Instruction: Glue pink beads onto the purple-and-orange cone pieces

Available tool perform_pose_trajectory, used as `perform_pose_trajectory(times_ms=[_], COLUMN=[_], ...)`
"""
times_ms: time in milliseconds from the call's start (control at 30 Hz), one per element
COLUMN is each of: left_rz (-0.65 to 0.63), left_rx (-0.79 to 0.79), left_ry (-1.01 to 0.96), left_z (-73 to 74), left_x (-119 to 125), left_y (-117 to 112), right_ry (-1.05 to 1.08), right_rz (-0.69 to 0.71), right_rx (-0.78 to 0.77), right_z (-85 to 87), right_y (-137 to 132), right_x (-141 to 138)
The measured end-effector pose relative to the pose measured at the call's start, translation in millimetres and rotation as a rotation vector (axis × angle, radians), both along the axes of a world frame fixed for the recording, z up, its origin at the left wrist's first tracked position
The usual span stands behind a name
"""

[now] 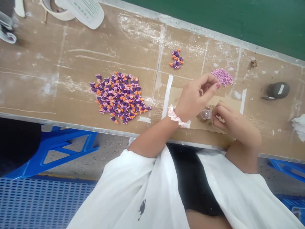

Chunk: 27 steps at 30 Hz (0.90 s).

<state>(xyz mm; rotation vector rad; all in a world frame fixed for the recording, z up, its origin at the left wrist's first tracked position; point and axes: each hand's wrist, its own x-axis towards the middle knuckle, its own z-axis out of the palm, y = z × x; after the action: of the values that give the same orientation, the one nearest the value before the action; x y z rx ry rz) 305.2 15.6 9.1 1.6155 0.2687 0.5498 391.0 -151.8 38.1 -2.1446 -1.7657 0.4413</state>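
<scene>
My left hand (199,93), with a pale pink scrunchie (177,118) at the wrist, is just in front of a small pile of pink beads (222,77). Its thumb and forefinger are pinched together; anything between them is too small to make out. Close below it, my right hand (226,117) has its fingers curled, the tips right beside a small clear container (205,114). Whether they grip it or something tiny cannot be seen. Under both hands lies a brown sheet (176,95), with white tape strips (168,95) at its sides.
A large heap of small purple and orange figures (120,97) lies to the left, with a smaller group (176,59) farther back. A black rounded object (278,90) and crumpled white tissue (299,127) are at right. A tape roll (58,12) sits back left. Blue stools (59,148) stand below.
</scene>
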Motion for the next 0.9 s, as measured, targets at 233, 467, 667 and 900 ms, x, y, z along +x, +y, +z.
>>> perform_pose_trajectory(times_ms=[233,467,667,900], left_rz=[-0.029,-0.087,0.322,0.276], left_rx=[0.139,0.783,0.776,0.815], left_ry=[0.038,0.493,1.151,1.274], left_z=[-3.8,17.7,33.7,7.4], left_x=[3.4,-20.0,-82.9,-101.8], left_y=[1.2,44.6,92.1,107.7], right_ry=[0.056,-0.036,-0.083,-0.21], right_rz=[-0.018,0.022,0.043,0.016], right_rx=[0.127,0.217,0.284,0.321], right_z=[1.7,-7.7,-8.9,-9.5], right_y=[-8.2,-7.1,-8.5,-8.4], right_x=[10.1,14.2,7.8,4.7])
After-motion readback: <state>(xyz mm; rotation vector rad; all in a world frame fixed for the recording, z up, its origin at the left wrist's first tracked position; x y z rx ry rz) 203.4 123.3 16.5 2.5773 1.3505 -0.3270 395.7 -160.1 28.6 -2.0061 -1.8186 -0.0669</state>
